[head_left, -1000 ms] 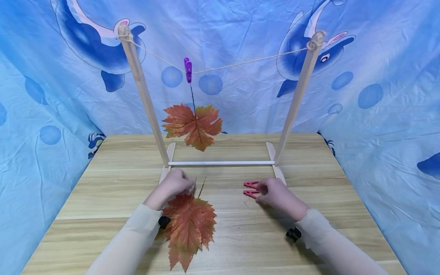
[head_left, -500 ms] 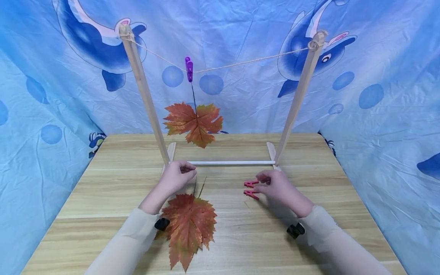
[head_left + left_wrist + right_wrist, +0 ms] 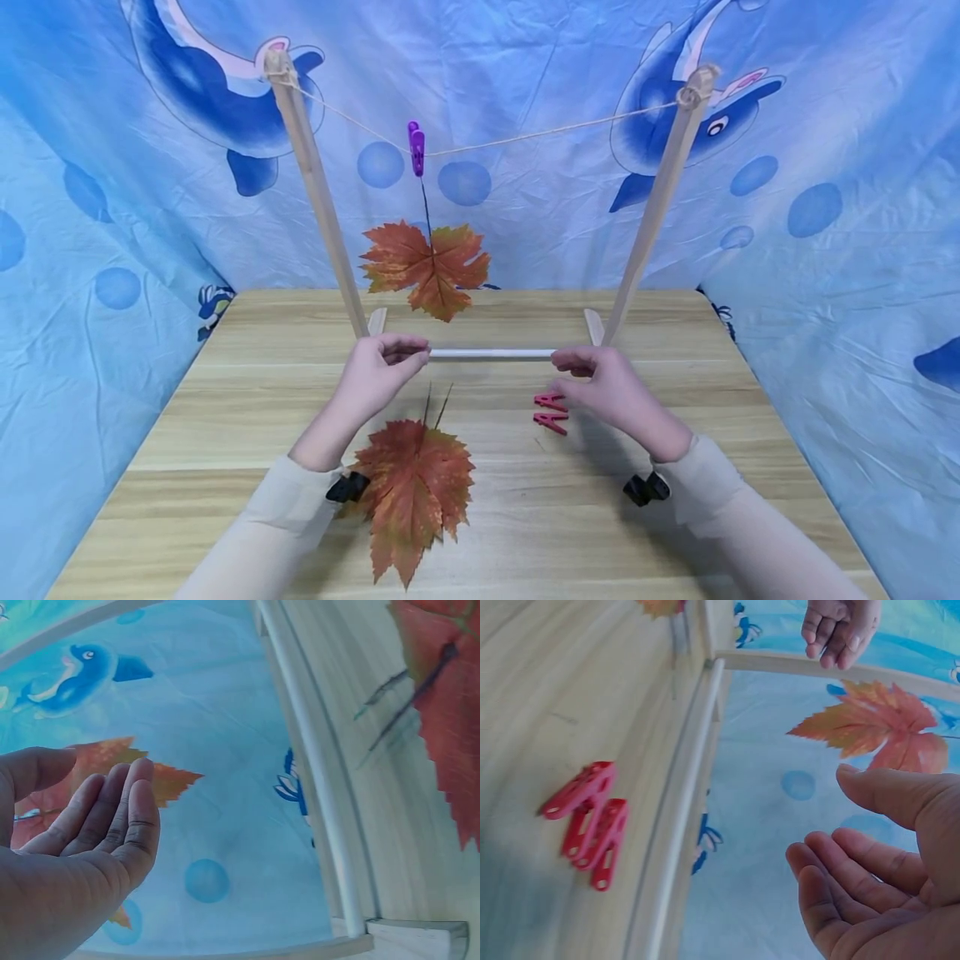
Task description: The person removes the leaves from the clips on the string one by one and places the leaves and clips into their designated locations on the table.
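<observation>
My left hand (image 3: 378, 371) is raised above the table with relaxed fingers and holds nothing; its bare palm shows in the left wrist view. My right hand (image 3: 611, 392) hovers likewise, nothing between thumb and fingers, just above two red clothespins (image 3: 551, 421) lying side by side on the table. Below the left hand lie red-orange maple-like leaves (image 3: 416, 492), overlapping, with two dark stems pointing away from me. Another such leaf (image 3: 431, 271) hangs by its stem from a purple clothespin (image 3: 417, 150) clipped on a string (image 3: 540, 133).
The string spans two wooden posts, a left post (image 3: 318, 200) and a right post (image 3: 652, 208), joined low by a white rod (image 3: 491, 353). They stand on a wood-grain table (image 3: 225, 417). A blue dolphin-print cloth (image 3: 525, 225) encloses the back and sides.
Both hands have lifted and moved forward, the left away from the leaf stems and the right off the red clothespins. The clothespins and leaves stay where they were.
</observation>
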Demonstrator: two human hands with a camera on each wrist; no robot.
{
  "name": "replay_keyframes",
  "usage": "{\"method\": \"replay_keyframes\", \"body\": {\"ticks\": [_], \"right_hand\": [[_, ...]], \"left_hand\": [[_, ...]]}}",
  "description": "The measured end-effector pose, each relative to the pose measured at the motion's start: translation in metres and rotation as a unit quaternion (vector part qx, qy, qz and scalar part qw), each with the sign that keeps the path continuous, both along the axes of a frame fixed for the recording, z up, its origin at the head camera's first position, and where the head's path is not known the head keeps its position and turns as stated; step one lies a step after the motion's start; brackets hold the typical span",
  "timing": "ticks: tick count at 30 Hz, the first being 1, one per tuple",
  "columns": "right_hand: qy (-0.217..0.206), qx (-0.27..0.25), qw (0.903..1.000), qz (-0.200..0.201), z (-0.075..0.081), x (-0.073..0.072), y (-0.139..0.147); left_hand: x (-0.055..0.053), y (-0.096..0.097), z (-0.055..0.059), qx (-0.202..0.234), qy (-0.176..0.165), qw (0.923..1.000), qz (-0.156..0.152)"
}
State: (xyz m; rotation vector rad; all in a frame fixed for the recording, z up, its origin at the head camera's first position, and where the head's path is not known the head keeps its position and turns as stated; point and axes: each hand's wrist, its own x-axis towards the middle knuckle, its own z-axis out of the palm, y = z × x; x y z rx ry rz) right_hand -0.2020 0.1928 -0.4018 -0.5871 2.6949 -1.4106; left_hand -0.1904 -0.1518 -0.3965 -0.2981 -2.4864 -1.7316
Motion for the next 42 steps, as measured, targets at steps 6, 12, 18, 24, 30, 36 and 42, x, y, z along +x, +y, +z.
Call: {"method": "replay_keyframes", "body": {"ticks": [6,12,18,24,30,36,42], "right_hand": [[0.022,-0.015,0.9996,-0.001,0.017,0.001,-0.007],[0.045,-0.033,0.9985,-0.001,0.033,-0.001,-0.013],[0.06,-0.038,0.9974,0.011,0.051,-0.005,-0.02],[0.076,-0.04,0.9961,0.019,0.071,-0.006,-0.028],[0.102,-0.061,0.9923,0.034,0.09,-0.009,-0.035],[0.123,-0.071,0.9885,0.051,0.11,-0.012,-0.044],[0.153,-0.079,0.9834,0.058,0.127,-0.016,-0.053]], "left_hand": [[0.005,0.004,0.013,0.02,0.005,0.9998,0.0],[0.009,0.007,0.027,0.036,0.015,0.9992,0.005],[0.009,0.01,0.039,0.043,0.03,0.9986,0.01],[0.008,0.011,0.049,0.047,0.045,0.9978,0.013],[0.008,0.01,0.06,0.05,0.065,0.9966,0.015],[0.007,0.01,0.071,0.052,0.076,0.9956,0.015],[0.002,0.016,0.082,0.066,0.103,0.9924,0.016]]}}
